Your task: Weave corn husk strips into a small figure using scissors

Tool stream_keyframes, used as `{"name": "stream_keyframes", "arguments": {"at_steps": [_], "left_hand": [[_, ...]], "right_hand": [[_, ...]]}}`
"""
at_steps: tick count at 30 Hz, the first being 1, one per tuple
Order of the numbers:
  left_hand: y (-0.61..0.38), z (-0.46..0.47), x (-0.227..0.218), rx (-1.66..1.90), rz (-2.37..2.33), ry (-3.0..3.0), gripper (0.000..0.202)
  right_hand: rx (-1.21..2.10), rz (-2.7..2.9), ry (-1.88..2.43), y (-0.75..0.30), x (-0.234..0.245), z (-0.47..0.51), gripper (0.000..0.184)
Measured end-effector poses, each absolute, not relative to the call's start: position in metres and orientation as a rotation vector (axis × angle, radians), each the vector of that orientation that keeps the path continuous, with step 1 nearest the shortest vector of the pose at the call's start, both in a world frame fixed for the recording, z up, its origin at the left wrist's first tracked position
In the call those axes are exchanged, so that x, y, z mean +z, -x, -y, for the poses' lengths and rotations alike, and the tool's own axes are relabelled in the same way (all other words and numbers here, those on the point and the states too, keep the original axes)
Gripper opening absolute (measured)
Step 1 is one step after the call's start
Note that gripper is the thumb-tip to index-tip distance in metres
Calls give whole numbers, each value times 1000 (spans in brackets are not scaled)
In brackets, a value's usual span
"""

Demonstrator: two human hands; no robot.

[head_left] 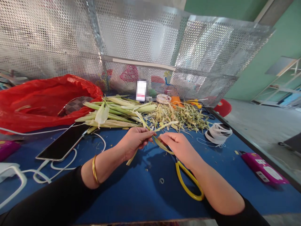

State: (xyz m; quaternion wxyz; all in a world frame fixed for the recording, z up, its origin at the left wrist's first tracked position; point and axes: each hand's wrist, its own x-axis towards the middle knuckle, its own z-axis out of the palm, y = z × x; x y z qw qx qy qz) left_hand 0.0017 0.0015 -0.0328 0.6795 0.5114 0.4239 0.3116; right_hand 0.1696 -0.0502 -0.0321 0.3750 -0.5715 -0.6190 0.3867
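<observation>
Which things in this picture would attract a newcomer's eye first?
Probably the large red bag at the left of the blue table. Then, at the centre, the left hand pinching pale leaf strips, the right hand close beside it, and a yellow loop handle below the right hand.

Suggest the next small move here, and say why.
Probably draw the olive strip snug with the right hand: the left hand pinches pale husk strips where they meet, and the olive one slants from there past the right hand, slightly bowed.
</observation>
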Motion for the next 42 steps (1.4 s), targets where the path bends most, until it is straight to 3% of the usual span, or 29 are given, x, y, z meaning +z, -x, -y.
{"name": "stream_keyframes", "arguments": {"at_steps": [3,6,17,21,23,25,28,31,35,42], "left_hand": [[-1,0,-31,646,-902,-1146,39],[-3,3,-32,605,-928,-1178,42],[-5,11,-26,517,-945,-1392,30],[-4,13,-24,503,-972,-1410,29],[-4,13,-24,531,-988,-1411,31],[-5,13,-25,555,-985,-1421,33],[-5,15,-25,555,-962,-1473,36],[-7,19,-25,508,-940,-1561,36],[-10,24,-26,445,-941,-1679,30],[-8,25,-25,372,-926,-1700,25]], "right_hand": [[1278,1186,1272,-171,-38,44,32],[1363,946,1152,-167,-45,41,30],[1124,975,1157,-159,-48,42,22],[1102,1145,1284,-166,-43,42,29],[922,1356,1452,-170,-37,44,38],[514,1523,1560,-173,-32,49,43],[104,1656,1482,-172,-26,53,29],[450,1731,1388,-168,-24,54,17],[1207,1449,1256,-164,-24,51,23],[1126,1247,1220,-160,-34,50,27]]}}
